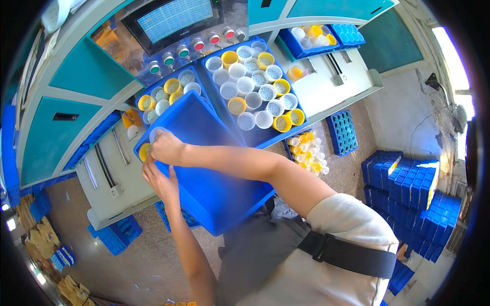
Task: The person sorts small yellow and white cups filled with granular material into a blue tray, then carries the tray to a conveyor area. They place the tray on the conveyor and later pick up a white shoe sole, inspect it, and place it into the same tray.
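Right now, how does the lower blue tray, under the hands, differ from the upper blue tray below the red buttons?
The lower blue tray shows much of its floor; the upper blue tray is crowded with white cups and yellow cups. The right hand and left hand are at the lower blue tray's left corner; neither touches the upper blue tray. Both are rectangular.

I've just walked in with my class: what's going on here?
A person is working two-handed at the left end of a blue tray. The right hand is at a whitish cup, the left hand by a yellow cup; the exact grips are hard to see. Beside it, another blue tray holds white cups and yellow cups, many containing granules.
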Motion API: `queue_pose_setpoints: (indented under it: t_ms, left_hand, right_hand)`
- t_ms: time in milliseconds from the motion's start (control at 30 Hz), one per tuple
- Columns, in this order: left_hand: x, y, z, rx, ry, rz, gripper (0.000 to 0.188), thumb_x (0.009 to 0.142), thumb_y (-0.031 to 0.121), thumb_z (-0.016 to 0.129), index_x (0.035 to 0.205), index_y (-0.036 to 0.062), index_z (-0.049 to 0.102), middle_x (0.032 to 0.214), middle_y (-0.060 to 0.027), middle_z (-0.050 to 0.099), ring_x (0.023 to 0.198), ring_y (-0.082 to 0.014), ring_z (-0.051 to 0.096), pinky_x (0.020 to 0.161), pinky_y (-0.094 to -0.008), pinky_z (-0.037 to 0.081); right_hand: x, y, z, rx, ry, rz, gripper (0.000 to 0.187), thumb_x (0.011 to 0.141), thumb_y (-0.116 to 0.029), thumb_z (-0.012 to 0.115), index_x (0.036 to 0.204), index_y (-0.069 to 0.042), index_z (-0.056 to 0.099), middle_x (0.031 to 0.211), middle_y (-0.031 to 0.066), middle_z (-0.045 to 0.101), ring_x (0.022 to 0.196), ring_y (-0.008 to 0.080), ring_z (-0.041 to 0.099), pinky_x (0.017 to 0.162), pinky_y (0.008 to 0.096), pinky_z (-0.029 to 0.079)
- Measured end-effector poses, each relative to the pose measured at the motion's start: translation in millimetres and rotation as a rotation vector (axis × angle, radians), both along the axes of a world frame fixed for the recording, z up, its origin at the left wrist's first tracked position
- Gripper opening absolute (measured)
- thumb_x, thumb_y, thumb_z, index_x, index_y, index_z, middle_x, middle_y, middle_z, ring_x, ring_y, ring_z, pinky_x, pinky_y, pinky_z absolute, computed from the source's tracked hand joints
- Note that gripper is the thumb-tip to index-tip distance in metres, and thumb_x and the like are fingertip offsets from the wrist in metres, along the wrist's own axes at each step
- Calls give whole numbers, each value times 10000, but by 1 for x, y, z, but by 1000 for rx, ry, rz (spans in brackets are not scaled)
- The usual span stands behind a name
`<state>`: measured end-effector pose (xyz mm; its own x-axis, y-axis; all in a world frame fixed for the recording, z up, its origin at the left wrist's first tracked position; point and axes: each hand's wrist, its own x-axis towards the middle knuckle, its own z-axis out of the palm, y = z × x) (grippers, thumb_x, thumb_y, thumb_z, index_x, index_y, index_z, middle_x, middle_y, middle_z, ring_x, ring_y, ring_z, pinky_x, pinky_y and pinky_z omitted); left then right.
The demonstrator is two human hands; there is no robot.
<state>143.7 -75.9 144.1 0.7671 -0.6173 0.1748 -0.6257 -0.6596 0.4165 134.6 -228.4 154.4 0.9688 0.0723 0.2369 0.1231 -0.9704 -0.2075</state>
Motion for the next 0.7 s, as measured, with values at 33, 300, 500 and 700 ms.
queue_pose_setpoints:
  t_ms: [33, 300, 500, 700]
  left_hand:
    - [2, -5, 2, -9, -63, -4, 820, 771, 15, 829, 1481, -6, 420, 1457, -215, 485, 1398, -420, 393, 1165, -517, 355]
    - [-122, -131, -11, -229, 27, -594, 216, 829, 71, 717, 1043, 58, 695, 1076, -93, 683, 1090, -287, 611, 936, -441, 486]
    - [-191, -248, -92, 313, -97, -824, 195, 903, 111, 591, 964, 67, 771, 974, -75, 732, 1069, -232, 590, 910, -397, 435]
    - [-178, -274, -117, 251, -180, -784, 159, 852, 98, 635, 912, 70, 780, 943, -66, 730, 1052, -246, 613, 887, -398, 447]
  right_hand:
    - [-14, -10, 7, -54, -47, 7, 131, 806, -203, 684, 896, -156, 765, 821, 51, 718, 845, 236, 692, 820, 357, 499]
    - [-292, -159, -4, -8, 633, -818, 279, 847, -158, 721, 1122, -117, 703, 1092, 130, 693, 1113, 308, 649, 958, 465, 490]
    - [-360, -190, -73, 115, 751, -651, 615, 706, -440, 882, 1209, -144, 689, 1094, 90, 698, 1144, 282, 628, 1009, 456, 422]
    - [-356, -210, -89, 254, 678, -537, 563, 643, -362, 914, 1100, -98, 716, 1013, 124, 712, 1075, 321, 659, 995, 458, 468]
